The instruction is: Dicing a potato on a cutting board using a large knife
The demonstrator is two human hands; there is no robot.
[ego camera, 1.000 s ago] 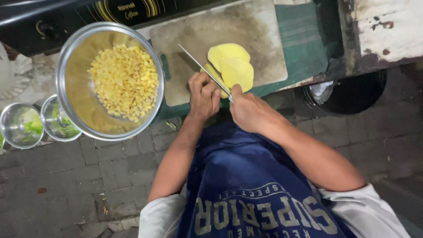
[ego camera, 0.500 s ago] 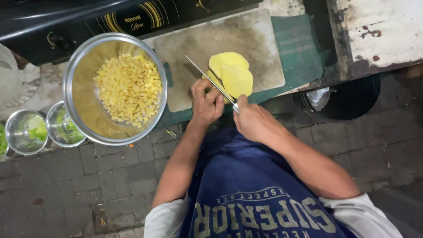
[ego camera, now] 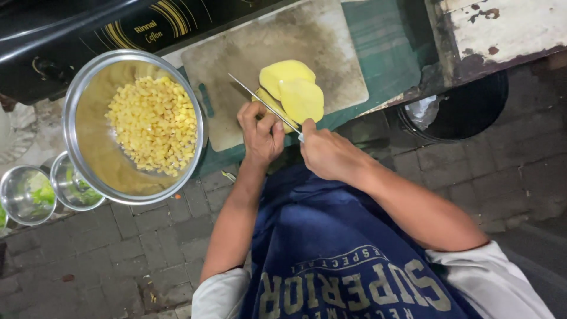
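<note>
Potato slices (ego camera: 292, 88), three smooth pale-yellow ovals overlapping, lie on the near part of a worn, stained rectangular cutting board (ego camera: 260, 47), which rests on a green cloth (ego camera: 384, 41). Just left of the board stands one large round steel bowl (ego camera: 82, 118) heaped with small yellow diced cubes (ego camera: 153, 124), and farther left of the board sit two small steel bowls (ego camera: 23, 195) holding green bits. At the board's near edge the left hand (ego camera: 260, 133) curls closed on the nearest slice, while the right hand (ego camera: 328, 153) grips the handle of a thin-bladed knife (ego camera: 263, 103) slanting across that slice.
</note>
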